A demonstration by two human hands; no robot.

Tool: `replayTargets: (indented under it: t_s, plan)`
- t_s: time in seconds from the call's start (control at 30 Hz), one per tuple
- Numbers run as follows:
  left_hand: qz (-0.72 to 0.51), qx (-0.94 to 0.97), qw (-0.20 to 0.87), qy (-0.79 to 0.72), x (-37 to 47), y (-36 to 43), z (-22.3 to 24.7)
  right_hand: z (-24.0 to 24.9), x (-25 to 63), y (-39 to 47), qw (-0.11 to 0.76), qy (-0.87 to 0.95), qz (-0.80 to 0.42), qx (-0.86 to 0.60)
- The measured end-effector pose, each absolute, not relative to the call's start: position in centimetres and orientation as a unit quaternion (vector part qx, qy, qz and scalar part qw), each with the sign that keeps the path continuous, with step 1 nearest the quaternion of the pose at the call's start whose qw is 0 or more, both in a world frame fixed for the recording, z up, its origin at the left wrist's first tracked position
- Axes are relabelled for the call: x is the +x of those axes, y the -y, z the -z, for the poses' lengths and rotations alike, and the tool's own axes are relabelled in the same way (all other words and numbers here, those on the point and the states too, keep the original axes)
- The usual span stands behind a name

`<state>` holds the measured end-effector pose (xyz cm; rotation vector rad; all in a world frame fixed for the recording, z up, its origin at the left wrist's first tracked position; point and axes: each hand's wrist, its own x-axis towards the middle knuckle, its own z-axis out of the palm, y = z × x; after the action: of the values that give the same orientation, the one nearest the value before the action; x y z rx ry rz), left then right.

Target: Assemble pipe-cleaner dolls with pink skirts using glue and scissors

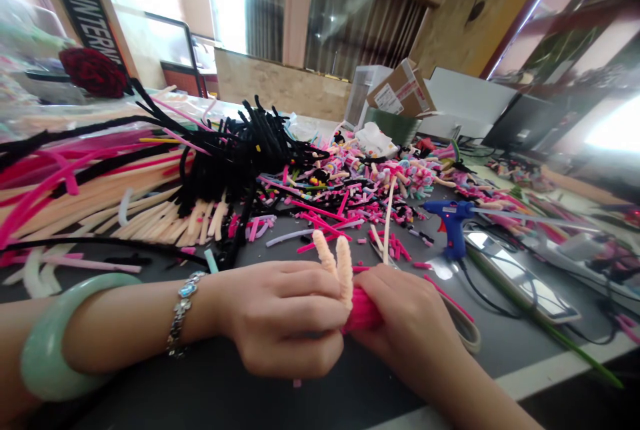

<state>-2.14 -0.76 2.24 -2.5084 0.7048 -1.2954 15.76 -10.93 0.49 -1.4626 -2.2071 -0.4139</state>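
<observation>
Above the front of the dark table, my left hand [295, 317] is closed with its fingers curled round a piece made of fuzzy pipe cleaners. Two peach pipe cleaner ends [334, 260] stick up from it between the hands. The bright pink pipe cleaner bundle [363, 310] forms its other part, and my right hand [405, 323] is wrapped round that. Both hands meet at this piece, and their fingertips are partly hidden. A jade-green bangle [50, 343] and a charm bracelet [181, 310] are on my left arm.
A blue glue gun [454, 223] stands at the right, its cord running past a phone [523, 277]. Long peach pipe cleaners [150, 217] and a black pipe cleaner bunch [250, 143] lie left. Cut pink pieces [325, 223] are scattered beyond the hands. A cardboard box [403, 93] sits behind.
</observation>
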Motion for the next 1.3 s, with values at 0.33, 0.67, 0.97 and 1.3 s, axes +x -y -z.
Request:
replayTargets:
  t_s: [0.33,0.67,0.97,1.3]
  plan:
    - [0.441,-0.863,0.099,-0.225,-2.0,0.9,-1.9,-1.1,14.5,11.1,0.234,0.8,0.208,-0.511]
    - [0.43,-0.863,0.1,-0.247,-2.0,1.0,-1.6,-0.7,14.3,10.9,0.238,0.795,0.222,-0.512]
    - [0.432,-0.857,0.103,-0.263,-1.8,0.9,-1.4,-0.5,14.3,10.7,0.24,0.79,0.227,-0.517]
    - [0.43,-0.857,0.106,-0.263,-1.9,0.9,-1.2,-0.5,14.3,10.7,0.24,0.79,0.229,-0.515]
